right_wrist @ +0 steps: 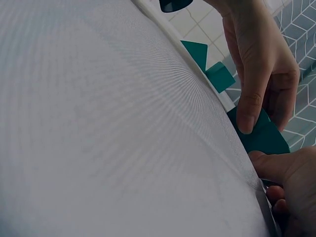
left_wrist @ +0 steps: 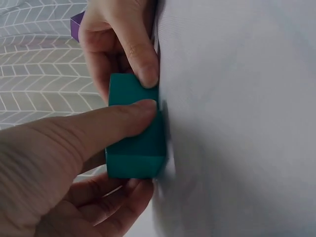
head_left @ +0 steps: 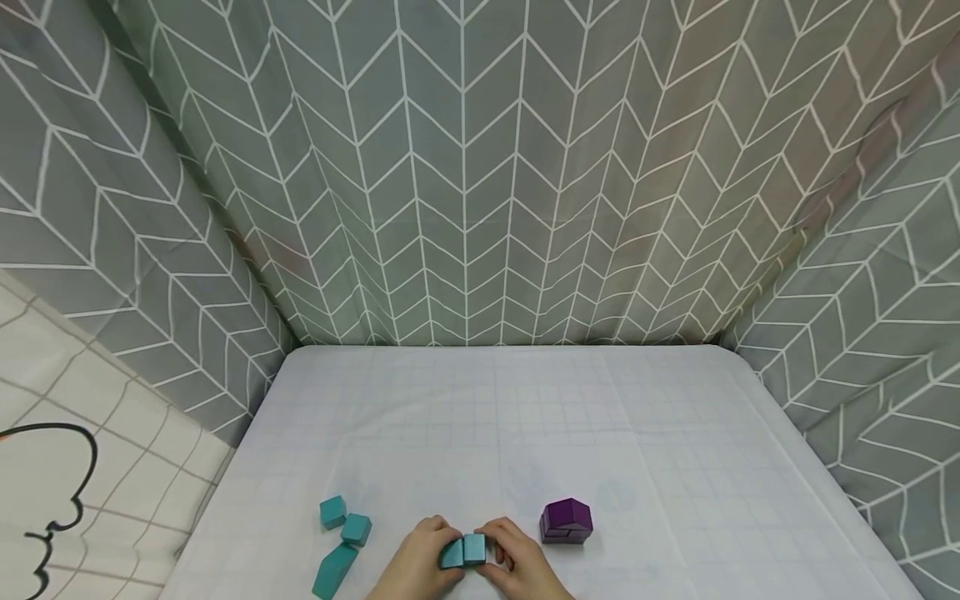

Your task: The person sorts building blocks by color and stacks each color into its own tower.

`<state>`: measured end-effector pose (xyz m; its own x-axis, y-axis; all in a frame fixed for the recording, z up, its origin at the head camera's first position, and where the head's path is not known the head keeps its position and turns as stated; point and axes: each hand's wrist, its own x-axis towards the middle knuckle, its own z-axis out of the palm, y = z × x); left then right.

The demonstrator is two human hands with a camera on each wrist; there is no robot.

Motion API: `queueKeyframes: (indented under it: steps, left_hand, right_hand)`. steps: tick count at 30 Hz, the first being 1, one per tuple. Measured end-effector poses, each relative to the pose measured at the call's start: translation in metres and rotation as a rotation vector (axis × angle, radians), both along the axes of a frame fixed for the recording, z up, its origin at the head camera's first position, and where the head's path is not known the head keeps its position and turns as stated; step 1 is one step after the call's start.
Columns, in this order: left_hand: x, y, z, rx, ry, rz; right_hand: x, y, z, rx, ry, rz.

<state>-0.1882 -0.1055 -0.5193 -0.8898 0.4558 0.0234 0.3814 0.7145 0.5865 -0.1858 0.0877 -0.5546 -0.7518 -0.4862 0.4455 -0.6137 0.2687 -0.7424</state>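
Two teal blocks stand side by side on the white-covered table, between my hands. My left hand (head_left: 420, 560) grips the left block (head_left: 452, 555), which has a slanted top edge; in the left wrist view its thumb lies across the near face of this teal block (left_wrist: 136, 145), with fingers at the far end. My right hand (head_left: 527, 565) pinches the right, squarer block (head_left: 475, 549) from its right side, thumb low on the front. In the right wrist view the two teal blocks (right_wrist: 264, 136) sit close together, partly covered by both thumbs.
Left of my hands lie two teal cubes (head_left: 333, 512) and a longer, angled teal block (head_left: 334, 572), near one another. To the right stands a purple stack of blocks (head_left: 566, 522) with a peaked top. Grey patterned curtains (head_left: 480, 208) hang around the table (head_left: 480, 417).
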Motion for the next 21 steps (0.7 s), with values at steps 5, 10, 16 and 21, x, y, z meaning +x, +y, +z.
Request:
queueKeyframes:
  steps: [5, 10, 16, 21]
  left_hand:
    - [-0.001, 0.000, -0.006, 0.036, 0.063, 0.011]
    - [-0.001, 0.001, -0.007, 0.036, 0.078, 0.000]
    - [-0.002, 0.001, -0.007, 0.036, 0.074, -0.003]
    - [-0.002, 0.001, -0.008, 0.042, 0.068, -0.003]
  right_hand:
    - [-0.003, 0.001, -0.014, 0.010, 0.033, -0.003]
    - [-0.003, 0.000, -0.011, -0.010, 0.070, 0.003]
    - [0.002, -0.001, 0.015, -0.020, 0.023, 0.024]
    - [0.004, -0.001, 0.026, -0.021, 0.011, 0.032]
